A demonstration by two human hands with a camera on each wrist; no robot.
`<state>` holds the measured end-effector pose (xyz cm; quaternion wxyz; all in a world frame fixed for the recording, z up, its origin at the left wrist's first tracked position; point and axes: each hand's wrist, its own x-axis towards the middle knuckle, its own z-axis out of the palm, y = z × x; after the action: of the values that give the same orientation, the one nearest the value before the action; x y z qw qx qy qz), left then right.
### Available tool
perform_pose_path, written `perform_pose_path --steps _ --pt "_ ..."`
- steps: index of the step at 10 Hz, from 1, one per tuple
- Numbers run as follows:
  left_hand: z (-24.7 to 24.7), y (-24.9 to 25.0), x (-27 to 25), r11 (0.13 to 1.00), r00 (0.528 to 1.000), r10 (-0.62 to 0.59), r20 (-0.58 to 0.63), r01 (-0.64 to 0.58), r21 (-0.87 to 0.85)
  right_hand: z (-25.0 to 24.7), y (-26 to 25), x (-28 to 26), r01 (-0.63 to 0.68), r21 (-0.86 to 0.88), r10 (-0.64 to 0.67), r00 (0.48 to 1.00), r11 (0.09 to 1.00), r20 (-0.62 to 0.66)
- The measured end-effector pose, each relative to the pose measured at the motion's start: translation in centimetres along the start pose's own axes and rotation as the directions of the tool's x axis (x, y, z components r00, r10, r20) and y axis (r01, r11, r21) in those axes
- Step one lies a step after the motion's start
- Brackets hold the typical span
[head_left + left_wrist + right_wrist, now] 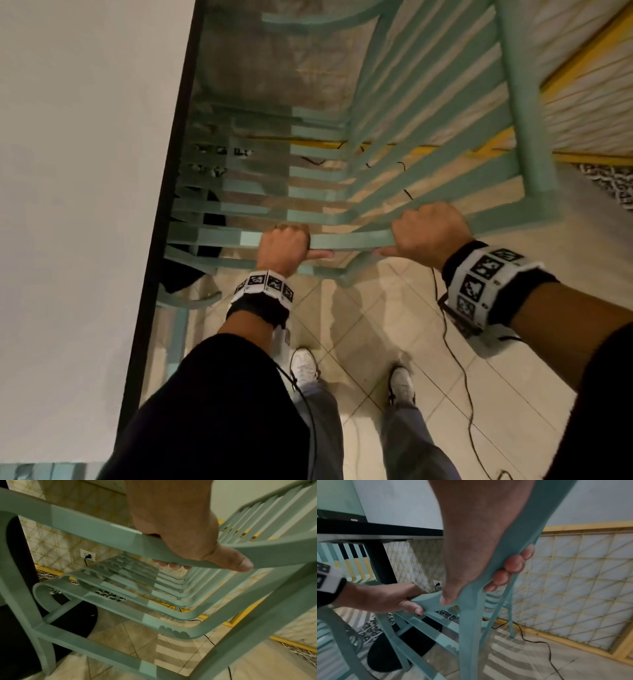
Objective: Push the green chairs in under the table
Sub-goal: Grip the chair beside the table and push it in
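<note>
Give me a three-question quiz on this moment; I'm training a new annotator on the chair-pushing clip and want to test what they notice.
1. True or false: both hands grip the top rail of the green chair.
2. Which lies on the tiled floor near the chair? A) a black cable B) a broom C) a red bucket
3. Fill in: the chair's seat slats reach partly under the glass ____.

Key:
1. True: the left hand and the right hand both curl round the rail.
2. A
3. table
</note>
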<state>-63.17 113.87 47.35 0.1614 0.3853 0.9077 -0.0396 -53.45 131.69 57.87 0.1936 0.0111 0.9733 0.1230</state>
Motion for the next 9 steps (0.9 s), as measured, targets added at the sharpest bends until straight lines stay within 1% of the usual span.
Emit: perform_pose_path --steps 1,2,3,4,5,6,7,8,9 --pt "0.0 0.2 0.3 1.000 1.000 -0.005 -0.018 0.005 -0.007 -1.5 0.7 0.8 -0.023 -0.015 0.024 0.993 1.000 0.113" --pt "0.0 -0.1 0.4 1.000 0.999 -0.018 -0.027 0.018 -0.007 -2.3 0.3 1.6 -0.087 0.024 0.076 0.954 0.996 0.290" --pt "0.1 -0.3 0.4 1.000 0.999 -0.025 -0.037 0.025 -0.011 -1.1 0.8 2.7 0.045 -0.152 -0.029 0.994 0.987 0.105" --pt "0.2 -0.4 0.4 1.000 0.999 -0.016 -0.051 0.015 -0.017 -0.6 0.6 1.8 0.039 -0.113 -0.023 0.990 0.993 0.136" --pt "0.3 -0.4 0.4 1.000 0.999 -0.005 -0.050 0.005 -0.016 -0.3 0.9 1.5 0.006 -0.154 0.007 0.997 0.988 0.079" --pt "0.4 -0.5 0.4 1.000 0.998 -0.002 -0.057 0.002 -0.009 -0.5 0.7 1.2 -0.009 -0.161 0.026 0.994 0.987 0.106" --pt "0.5 -0.4 0.5 1.000 0.999 -0.013 -0.031 0.012 -0.007 -1.1 0.7 1.4 -0.010 -0.189 0.041 0.986 0.982 0.162" --pt "0.4 -0.5 0.6 0.999 0.999 -0.027 -0.030 0.026 -0.042 -1.4 0.6 1.7 -0.018 -0.191 0.054 0.981 0.981 0.185" --pt "0.7 0.1 -2.5 0.986 0.995 -0.077 -0.067 0.065 -0.155 -1.2 0.1 1.1 -0.041 -0.178 0.068 0.987 0.983 0.145"
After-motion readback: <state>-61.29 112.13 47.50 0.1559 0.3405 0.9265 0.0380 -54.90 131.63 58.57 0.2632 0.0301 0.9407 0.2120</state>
